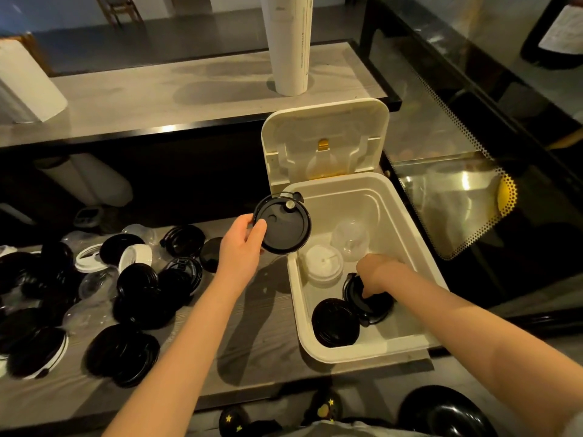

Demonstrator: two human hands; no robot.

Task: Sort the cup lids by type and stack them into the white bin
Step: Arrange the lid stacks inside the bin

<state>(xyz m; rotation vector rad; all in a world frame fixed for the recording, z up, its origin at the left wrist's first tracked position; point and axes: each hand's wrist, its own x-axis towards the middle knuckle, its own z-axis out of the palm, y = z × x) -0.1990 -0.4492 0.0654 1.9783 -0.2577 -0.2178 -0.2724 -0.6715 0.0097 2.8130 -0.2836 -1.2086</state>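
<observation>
Left hand, fingers pinching 1 black lid over white bin rim, right hand apparently gripping black stack inside

Café: paper-cup stack, glass display case, loose cup lids.

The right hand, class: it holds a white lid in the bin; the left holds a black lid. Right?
No. Head view: the right hand holds a black tabbed lid, not white, in the bin; the left hand holds a black lid.

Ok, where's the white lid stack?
Head view: the white lid stack sits in the white bin by its left wall, beside the clear lids, left of the right hand.
</observation>
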